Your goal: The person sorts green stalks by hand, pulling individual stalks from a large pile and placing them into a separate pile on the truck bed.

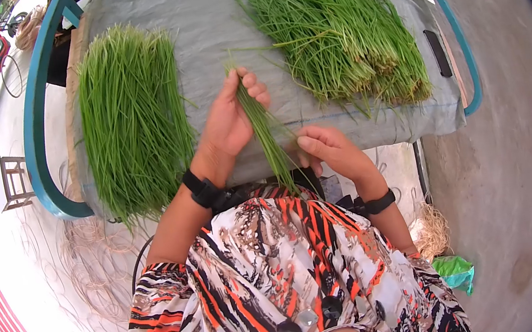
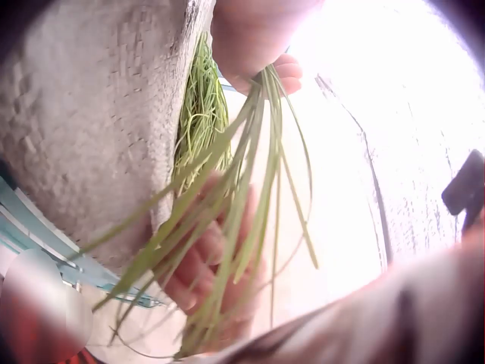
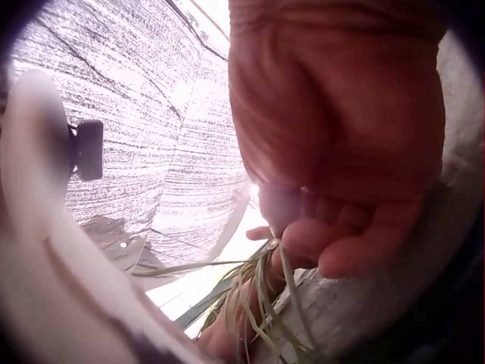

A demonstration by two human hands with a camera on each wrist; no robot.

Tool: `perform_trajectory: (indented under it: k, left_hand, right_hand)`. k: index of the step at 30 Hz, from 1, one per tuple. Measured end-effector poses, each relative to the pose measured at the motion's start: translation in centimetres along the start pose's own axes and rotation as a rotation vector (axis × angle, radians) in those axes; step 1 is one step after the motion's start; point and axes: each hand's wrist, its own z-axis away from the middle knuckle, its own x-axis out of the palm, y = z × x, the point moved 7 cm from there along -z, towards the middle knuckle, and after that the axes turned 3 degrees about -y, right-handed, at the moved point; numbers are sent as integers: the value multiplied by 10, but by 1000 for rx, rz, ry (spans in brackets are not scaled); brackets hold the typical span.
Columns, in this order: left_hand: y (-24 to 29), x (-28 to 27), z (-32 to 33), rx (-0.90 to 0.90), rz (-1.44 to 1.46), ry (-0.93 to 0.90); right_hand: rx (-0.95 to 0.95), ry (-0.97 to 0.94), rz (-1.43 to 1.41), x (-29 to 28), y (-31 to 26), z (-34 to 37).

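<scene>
Upright in the head view, my left hand (image 1: 230,120) grips a thin bunch of long green stalks (image 1: 264,129) near its upper end, the blades hanging toward the lap. The right hand (image 1: 335,151) is just right of the bunch, thumb and forefinger together on a few stray blades. From the left wrist, blades (image 2: 261,152) fan down from the left hand (image 2: 254,38), with the right hand (image 2: 220,258) partly behind them. In the right wrist view, the right hand's (image 3: 341,129) curled fingers meet the blades (image 3: 261,280); its palm hides part of the grip.
A grey sheet (image 1: 208,32) covers the blue-framed table. One pile of green stalks (image 1: 132,116) lies at left, a larger pile (image 1: 336,36) at right. A dark phone-like object (image 1: 437,53) lies by the right edge. A stool (image 1: 14,180) and green bag (image 1: 455,272) are on the floor.
</scene>
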Motion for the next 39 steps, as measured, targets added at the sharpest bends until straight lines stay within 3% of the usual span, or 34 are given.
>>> perform_trajectory:
  k: [5, 9, 15, 18, 21, 24, 28, 30, 33, 36, 39]
  left_hand:
    - [16, -8, -1, 62, 134, 48]
    - [18, -14, -3, 60, 169, -12]
    - [19, -17, -4, 62, 94, -24]
    - [19, -14, -4, 63, 129, -46]
    - [18, -6, -4, 50, 189, -75]
    - [17, 5, -3, 48, 209, -111]
    - [14, 9, -2, 20, 227, -160]
    - [13, 9, -2, 8, 231, -179]
    - [11, 13, -1, 4, 208, -185]
    - [11, 13, -1, 13, 167, -182]
    - [11, 17, 1, 25, 163, -156]
  right_hand:
    - [98, 46, -39, -13, 17, 20]
    - [114, 124, -36, -26, 29, 48]
    - [175, 272, 26, -52, 63, 94]
    - [304, 432, 117, -73, 82, 113]
    - [404, 761, 652, -102, 81, 131]
    - [126, 889, 344, -89, 42, 127]
    - [-204, 694, 201, -41, -19, 94]
    - [-399, 489, 441, -16, -58, 71]
    - [-309, 299, 587, 3, -75, 37]
    - [-239, 298, 465, 12, -76, 10]
    - [-171, 260, 580, 25, -81, -9]
